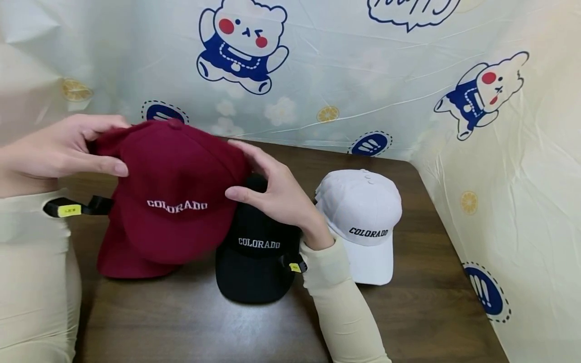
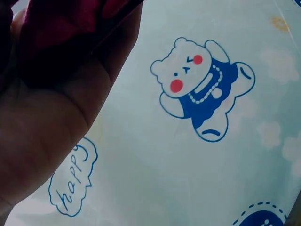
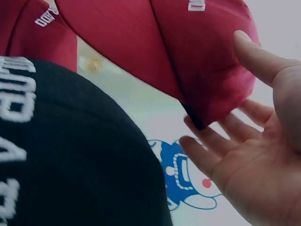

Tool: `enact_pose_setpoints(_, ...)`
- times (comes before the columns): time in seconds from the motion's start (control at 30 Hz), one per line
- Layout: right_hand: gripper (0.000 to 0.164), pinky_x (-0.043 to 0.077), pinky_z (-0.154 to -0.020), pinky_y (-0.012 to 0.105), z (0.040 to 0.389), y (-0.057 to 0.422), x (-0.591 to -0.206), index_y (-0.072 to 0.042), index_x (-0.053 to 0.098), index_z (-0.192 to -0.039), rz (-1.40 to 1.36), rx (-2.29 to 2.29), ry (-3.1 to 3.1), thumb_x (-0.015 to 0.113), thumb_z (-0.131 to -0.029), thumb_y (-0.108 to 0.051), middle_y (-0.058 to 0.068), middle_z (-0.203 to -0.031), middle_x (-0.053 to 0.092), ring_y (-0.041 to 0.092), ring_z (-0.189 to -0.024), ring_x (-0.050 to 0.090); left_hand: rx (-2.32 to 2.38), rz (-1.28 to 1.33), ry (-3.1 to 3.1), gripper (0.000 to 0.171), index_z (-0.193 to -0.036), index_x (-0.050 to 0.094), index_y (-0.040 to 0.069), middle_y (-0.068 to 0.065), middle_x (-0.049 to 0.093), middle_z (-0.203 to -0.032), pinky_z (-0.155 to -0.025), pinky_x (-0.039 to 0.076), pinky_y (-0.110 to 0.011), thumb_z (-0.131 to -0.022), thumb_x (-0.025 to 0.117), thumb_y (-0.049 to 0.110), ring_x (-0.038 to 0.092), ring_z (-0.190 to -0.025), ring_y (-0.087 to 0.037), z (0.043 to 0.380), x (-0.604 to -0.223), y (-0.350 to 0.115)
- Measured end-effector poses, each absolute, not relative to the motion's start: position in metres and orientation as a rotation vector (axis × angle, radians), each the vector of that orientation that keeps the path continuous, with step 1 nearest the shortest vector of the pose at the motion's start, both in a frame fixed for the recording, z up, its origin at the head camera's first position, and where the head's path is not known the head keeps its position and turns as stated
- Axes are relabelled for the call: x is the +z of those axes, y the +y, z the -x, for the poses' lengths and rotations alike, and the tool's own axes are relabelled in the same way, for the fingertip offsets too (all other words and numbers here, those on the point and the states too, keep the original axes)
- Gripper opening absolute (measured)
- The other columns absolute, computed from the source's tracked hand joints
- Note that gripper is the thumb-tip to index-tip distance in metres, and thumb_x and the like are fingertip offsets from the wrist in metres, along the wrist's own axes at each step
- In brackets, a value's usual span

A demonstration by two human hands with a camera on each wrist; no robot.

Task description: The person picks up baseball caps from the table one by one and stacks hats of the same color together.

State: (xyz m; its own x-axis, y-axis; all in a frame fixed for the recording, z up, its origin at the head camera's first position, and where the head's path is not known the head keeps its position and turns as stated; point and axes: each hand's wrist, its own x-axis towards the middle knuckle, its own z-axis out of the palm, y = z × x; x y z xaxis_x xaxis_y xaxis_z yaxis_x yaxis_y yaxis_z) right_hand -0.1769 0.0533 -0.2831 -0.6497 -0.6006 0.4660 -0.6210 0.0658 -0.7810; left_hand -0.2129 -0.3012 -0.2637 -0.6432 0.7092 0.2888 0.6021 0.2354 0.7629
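A maroon cap (image 1: pixel 181 176) with COLORADO in white letters is held up over the left part of the table. My left hand (image 1: pixel 68 151) grips its left side, thumb in front and fingers behind; dark maroon cloth (image 2: pixel 61 37) fills that palm in the left wrist view. At the cap's right side, my right hand (image 1: pixel 277 189) has its thumb by the front and its fingers loosely extended at the lower edge (image 3: pixel 218 117). Partly hidden beneath is a second maroon cap (image 1: pixel 131 262). A black COLORADO cap (image 1: pixel 256 272) lies below my right hand.
White caps (image 1: pixel 363 212), stacked, stand to the right of the black one, near my right forearm. The brown wooden table (image 1: pixel 431 302) is bordered at the back and right by a printed curtain (image 1: pixel 327 65) with cartoon bears.
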Motion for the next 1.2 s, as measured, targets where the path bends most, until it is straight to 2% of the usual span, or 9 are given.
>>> enact_pose_setpoints(0.13, 0.05, 0.047, -0.09, 0.033, 0.174, 0.049, -0.284, -0.002, 0.051, -0.13, -1.298, 1.707, -2.309, 0.071, -0.084, -0.003, 0.005, -0.12, 0.058, 0.009, -0.101, 0.055, 1.367, -1.33, 2.25, 0.042, -0.107, 0.056, -0.007, -0.012, 0.057, -0.092, -0.065, 0.042, -0.028, -0.072, 0.059, -0.03, 0.052, -0.083, -0.019, 0.213, -0.264, -0.297)
enact_pose_setpoints(0.27, 0.029, 0.051, -0.08, 0.031, 0.171, 0.047, -0.285, -0.003, 0.063, -0.111, -1.285, 1.668, -2.337, 0.072, -0.083, -0.003, 0.003, -0.102, 0.062, 0.009, -0.09, 0.057, 1.356, -1.317, 2.079, 0.042, -0.114, 0.047, -0.008, -0.016, 0.056, -0.094, -0.064, 0.046, -0.032, -0.078, 0.054, -0.029, 0.054, -0.084, -0.024, 0.215, -0.264, -0.298)
enact_pose_setpoints(0.37, 0.018, 0.05, -0.076, 0.029, 0.17, 0.045, -0.285, -0.005, 0.066, -0.099, -1.263, 1.612, -2.362, 0.073, -0.083, -0.006, 0.001, -0.094, 0.061, 0.009, -0.086, 0.055, 1.327, -1.264, 2.063, 0.04, -0.115, 0.041, -0.006, -0.016, 0.056, -0.09, -0.062, 0.046, -0.035, -0.082, 0.052, -0.026, 0.055, -0.08, -0.025, 0.216, -0.264, -0.299)
enact_pose_setpoints(0.47, 0.013, 0.049, -0.072, 0.028, 0.168, 0.043, -0.283, -0.007, 0.066, -0.095, -1.202, 1.583, -2.409, 0.073, -0.084, -0.009, -0.001, -0.088, 0.062, 0.009, -0.082, 0.055, 1.276, -1.217, 2.152, 0.039, -0.114, 0.042, -0.002, -0.014, 0.056, -0.088, -0.062, 0.046, -0.035, -0.083, 0.055, -0.022, 0.055, -0.08, -0.025, 0.215, -0.263, -0.301)
enact_pose_setpoints(0.67, 0.016, 0.05, -0.072, 0.025, 0.163, 0.038, -0.28, -0.01, 0.065, -0.101, -1.063, 1.644, -2.519, 0.072, -0.087, -0.014, -0.003, -0.09, 0.066, 0.008, -0.081, 0.058, 1.196, -1.109, 2.308, 0.049, -0.125, 0.044, 0.005, -0.013, 0.057, -0.106, -0.067, 0.051, -0.032, -0.084, 0.06, -0.016, 0.059, -0.087, -0.026, 0.216, -0.264, -0.307)
enact_pose_setpoints(0.83, 0.023, 0.05, -0.073, 0.025, 0.174, 0.026, -0.289, -0.014, 0.061, -0.106, -1.009, 1.682, -2.576, 0.072, -0.087, -0.023, -0.005, -0.093, 0.066, 0.008, -0.084, 0.059, 1.146, -0.971, 2.489, 0.055, -0.13, 0.042, 0.008, -0.012, 0.063, -0.109, -0.068, 0.051, -0.027, -0.084, 0.064, -0.012, 0.063, -0.084, -0.026, 0.217, -0.266, -0.321)
enact_pose_setpoints(1.0, 0.035, 0.05, -0.07, 0.024, 0.201, 0.006, -0.305, -0.02, 0.054, -0.111, -1.018, 1.609, -2.655, 0.072, -0.085, -0.034, -0.009, -0.097, 0.063, 0.006, -0.084, 0.058, 1.148, -0.811, 2.566, 0.051, -0.13, 0.042, 0.007, -0.014, 0.065, -0.107, -0.071, 0.051, -0.024, -0.086, 0.062, -0.011, 0.064, -0.087, -0.026, 0.217, -0.269, -0.339)
enact_pose_setpoints(1.2, 0.047, 0.048, -0.072, 0.02, 0.218, -0.023, -0.303, -0.02, 0.047, -0.125, -0.988, 1.414, -2.878, 0.07, -0.087, -0.036, -0.01, -0.105, 0.058, 0.002, -0.089, 0.055, 1.106, -0.671, 2.519, 0.044, -0.132, 0.041, 0.01, -0.013, 0.063, -0.114, -0.075, 0.051, -0.027, -0.092, 0.059, -0.001, 0.063, -0.093, -0.028, 0.227, -0.28, -0.359)
